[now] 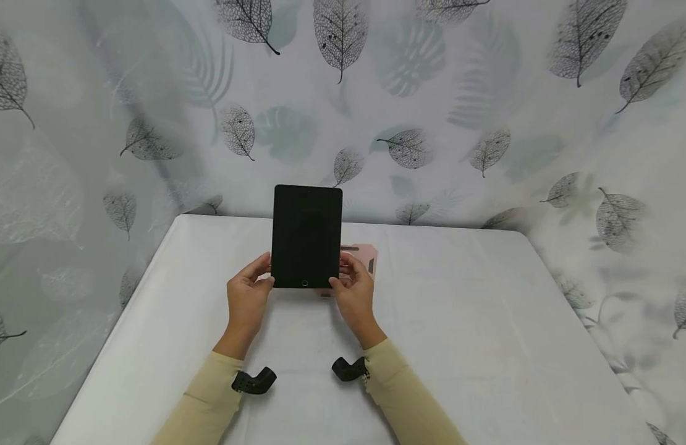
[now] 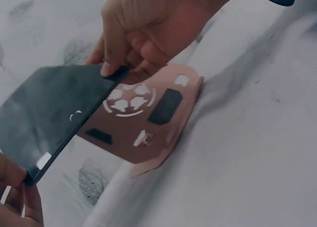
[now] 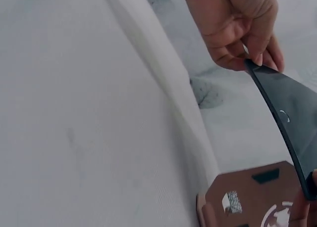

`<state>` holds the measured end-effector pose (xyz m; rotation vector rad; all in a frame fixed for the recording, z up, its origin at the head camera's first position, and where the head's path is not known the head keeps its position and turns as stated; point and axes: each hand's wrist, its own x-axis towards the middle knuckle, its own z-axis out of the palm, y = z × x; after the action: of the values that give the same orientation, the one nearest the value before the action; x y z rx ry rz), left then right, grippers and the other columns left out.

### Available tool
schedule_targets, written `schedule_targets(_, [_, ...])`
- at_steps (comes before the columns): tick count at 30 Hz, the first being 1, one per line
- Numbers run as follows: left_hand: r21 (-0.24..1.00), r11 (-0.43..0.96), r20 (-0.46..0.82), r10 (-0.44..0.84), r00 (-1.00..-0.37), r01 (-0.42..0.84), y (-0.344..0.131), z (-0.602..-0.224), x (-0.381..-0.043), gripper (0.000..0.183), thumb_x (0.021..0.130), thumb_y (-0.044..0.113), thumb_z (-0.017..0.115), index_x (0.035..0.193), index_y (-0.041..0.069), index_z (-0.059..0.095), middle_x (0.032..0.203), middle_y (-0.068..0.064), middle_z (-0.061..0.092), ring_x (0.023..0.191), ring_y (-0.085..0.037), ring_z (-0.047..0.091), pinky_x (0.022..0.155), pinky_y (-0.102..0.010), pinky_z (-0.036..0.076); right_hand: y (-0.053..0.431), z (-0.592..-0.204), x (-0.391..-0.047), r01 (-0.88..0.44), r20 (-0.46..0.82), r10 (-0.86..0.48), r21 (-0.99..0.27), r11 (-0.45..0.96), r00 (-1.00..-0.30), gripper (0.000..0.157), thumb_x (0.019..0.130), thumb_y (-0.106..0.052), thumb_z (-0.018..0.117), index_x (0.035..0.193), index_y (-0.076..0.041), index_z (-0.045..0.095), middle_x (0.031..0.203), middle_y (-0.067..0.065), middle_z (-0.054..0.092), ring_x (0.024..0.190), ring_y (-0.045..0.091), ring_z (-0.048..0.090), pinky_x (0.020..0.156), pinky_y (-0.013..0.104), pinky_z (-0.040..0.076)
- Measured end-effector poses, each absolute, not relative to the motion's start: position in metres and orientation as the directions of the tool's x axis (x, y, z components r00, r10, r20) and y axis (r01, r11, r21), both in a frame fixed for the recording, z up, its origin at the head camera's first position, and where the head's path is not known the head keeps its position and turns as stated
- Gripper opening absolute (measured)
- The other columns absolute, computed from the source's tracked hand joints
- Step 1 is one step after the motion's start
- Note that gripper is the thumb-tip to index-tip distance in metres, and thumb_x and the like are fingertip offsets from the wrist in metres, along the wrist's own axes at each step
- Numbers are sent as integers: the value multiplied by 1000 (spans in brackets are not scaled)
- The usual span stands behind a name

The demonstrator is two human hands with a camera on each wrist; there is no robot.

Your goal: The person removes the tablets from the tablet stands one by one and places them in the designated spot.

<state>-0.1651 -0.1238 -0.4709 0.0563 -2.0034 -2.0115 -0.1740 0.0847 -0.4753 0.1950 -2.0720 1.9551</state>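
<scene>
Both hands hold up a black tablet, its dark screen facing me and its home button at the lower edge. My left hand pinches the lower left corner, thumb on the front and fingers behind. At the lower right corner, my right hand grips it the same way. Behind the tablet, partly covered, is a pink stand. In the left wrist view, the stand shows a ball-shaped cut-out and dark pads. The right wrist view catches part of the stand below the tablet.
A white cloth covers the table. Beyond its far edge hangs a leaf-patterned curtain. Black devices are worn on both wrists, over beige sleeves.
</scene>
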Motion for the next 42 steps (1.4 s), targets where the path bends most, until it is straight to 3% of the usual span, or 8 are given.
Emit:
schedule_targets(5, [982,31,187,-278,-942,186,-135,-466,-158,51,91,-15,56,139,1,61,136,-15,67,111,-3,63,91,-16,56,71,-471,-174,-260,262,67,-965,31,-963,56,86,17,68,138,-1,58,128,22,59,112,34,62,84,15,55])
schedule_targets(10, [990,15,139,-300,-944,141,-148,-464,-151,50,92,-15,56,140,0,60,138,-18,65,111,-3,63,90,-10,54,59,-470,-172,-180,180,49,-984,-3,-983,55,86,18,67,138,1,59,125,22,60,112,32,64,87,15,56])
schedule_targets(15, [995,-33,73,-331,-941,89,-161,-468,-141,50,93,-14,55,141,0,59,139,-19,63,110,-6,63,88,-8,53,43,-476,-168,-124,124,35,-992,-1,-992,52,86,15,69,136,1,61,125,21,61,113,31,66,92,22,58])
schedule_targets(21, [997,-31,50,-374,-926,67,-170,-482,-135,51,92,-16,55,140,0,60,139,-22,63,107,-3,64,87,-9,54,30,-478,-155,-98,100,41,-994,49,-994,51,85,18,67,135,12,58,124,29,60,117,41,64,92,32,60])
schedule_targets(25, [996,12,88,-415,-906,91,-176,-489,-134,50,90,-17,54,136,-3,62,134,-23,67,104,-3,67,85,-7,53,22,-478,-147,-123,124,14,-992,22,-992,50,85,19,65,134,19,54,123,36,55,118,51,60,89,30,61])
schedule_targets(34, [997,20,71,-431,-900,70,-183,-504,-135,48,88,-18,56,134,-6,63,123,-11,73,99,6,68,83,-6,53,13,-517,-153,-196,197,45,-980,28,-979,48,88,11,69,135,9,59,126,26,61,117,42,66,94,36,60])
schedule_targets(42, [998,29,71,-381,-922,64,-185,-515,-139,47,92,-16,55,138,-7,59,136,-25,64,107,10,65,87,-4,50,13,-522,-152,-177,182,65,-981,75,-981,41,87,10,72,128,5,66,129,21,63,115,36,67,95,35,59])
